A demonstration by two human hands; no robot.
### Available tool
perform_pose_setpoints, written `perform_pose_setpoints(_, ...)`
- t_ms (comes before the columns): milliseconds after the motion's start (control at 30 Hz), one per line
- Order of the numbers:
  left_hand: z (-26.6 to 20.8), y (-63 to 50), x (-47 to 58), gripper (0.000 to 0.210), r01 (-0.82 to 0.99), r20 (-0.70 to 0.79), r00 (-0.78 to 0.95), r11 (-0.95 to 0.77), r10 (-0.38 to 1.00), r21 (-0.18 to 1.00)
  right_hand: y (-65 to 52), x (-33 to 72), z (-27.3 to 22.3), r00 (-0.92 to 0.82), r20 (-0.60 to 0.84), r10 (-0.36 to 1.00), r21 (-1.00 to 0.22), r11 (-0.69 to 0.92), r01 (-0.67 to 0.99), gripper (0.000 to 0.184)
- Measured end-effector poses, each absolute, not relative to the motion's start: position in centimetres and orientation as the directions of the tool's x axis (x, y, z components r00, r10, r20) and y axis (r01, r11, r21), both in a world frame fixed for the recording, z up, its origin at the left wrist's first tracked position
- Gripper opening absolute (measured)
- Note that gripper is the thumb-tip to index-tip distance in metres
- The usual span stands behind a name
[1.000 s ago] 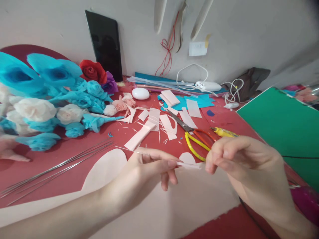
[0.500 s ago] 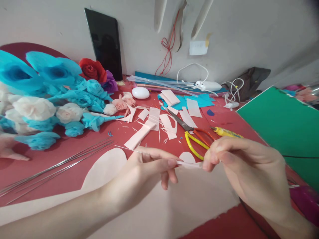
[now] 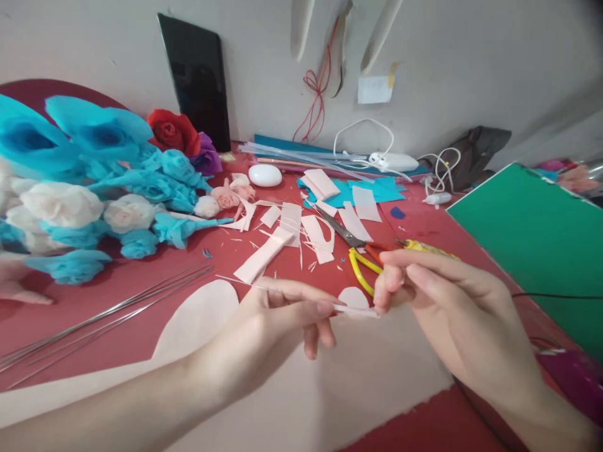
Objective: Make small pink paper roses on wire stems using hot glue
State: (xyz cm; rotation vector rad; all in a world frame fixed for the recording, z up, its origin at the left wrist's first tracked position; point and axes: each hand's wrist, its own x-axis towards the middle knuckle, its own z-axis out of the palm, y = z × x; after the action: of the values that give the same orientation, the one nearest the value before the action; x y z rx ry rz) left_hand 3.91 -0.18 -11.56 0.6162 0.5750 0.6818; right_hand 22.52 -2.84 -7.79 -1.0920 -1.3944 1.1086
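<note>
My left hand point(image 3: 277, 320) is closed in a pinch round a thin wire, whose bare end pokes out behind the fingers on the left. Beyond the fingertips the wire shows as a pale paper-wrapped stem point(image 3: 355, 310). My right hand point(image 3: 424, 289) is at the stem's right end, its curled lower fingers touching or very near it. Its thumb and fingers are drawn together, the index finger stretched above them; what they pinch, if anything, is too small to make out. Below both hands lies a large pale pink paper sheet point(image 3: 377, 370).
Scissors point(image 3: 346, 232) with yellow-red handles lie behind my right hand beside a yellow tool point(image 3: 431, 249). Pale paper scraps point(image 3: 264, 257) are strewn mid-table. Loose wires point(image 3: 117, 311) and blue paper flowers point(image 3: 132, 245) occupy the left. A green board point(image 3: 532, 238) stands right.
My right hand has shifted slightly left and its index finger has straightened upward. My left hand and the wrapped stem have stayed almost still.
</note>
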Motion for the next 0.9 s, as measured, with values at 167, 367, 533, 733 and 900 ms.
perform_pose_setpoints(167, -11.79, -0.2, 3.93, 0.016, -0.39, -0.278, 0.638, 0.612, 0.719, 0.688, -2.53, 22.6, -7.85, -0.169, 0.134, 0.977, -0.988, 0.119, -0.094, 0.034)
perform_pose_setpoints(367, -11.9, -0.19, 4.0, 0.014, -0.414, -0.25, 0.643, 0.603, 0.724, 0.682, -2.81, 22.82, -8.13, -0.129, 0.112, 0.985, -0.993, 0.117, 0.033, 0.024)
perform_pose_setpoints(533, -11.69, -0.21, 3.97, 0.015, -0.409, -0.253, 0.641, 0.601, 0.725, 0.687, -2.84, 22.81, -8.35, -0.081, 0.139, 0.987, -0.978, 0.15, 0.148, 0.02)
perform_pose_setpoints(733, -11.67, -0.2, 3.96, 0.015, -0.396, -0.264, 0.63, 0.595, 0.73, 0.7, -2.96, 22.68, -7.93, -0.087, 0.199, 0.976, -0.95, 0.214, 0.227, 0.012)
perform_pose_setpoints(900, -11.74, -0.23, 3.95, 0.014, -0.388, -0.266, 0.636, 0.598, 0.724, 0.701, -2.89, 22.47, -7.96, -0.085, 0.151, 0.985, -0.966, 0.165, 0.198, 0.008)
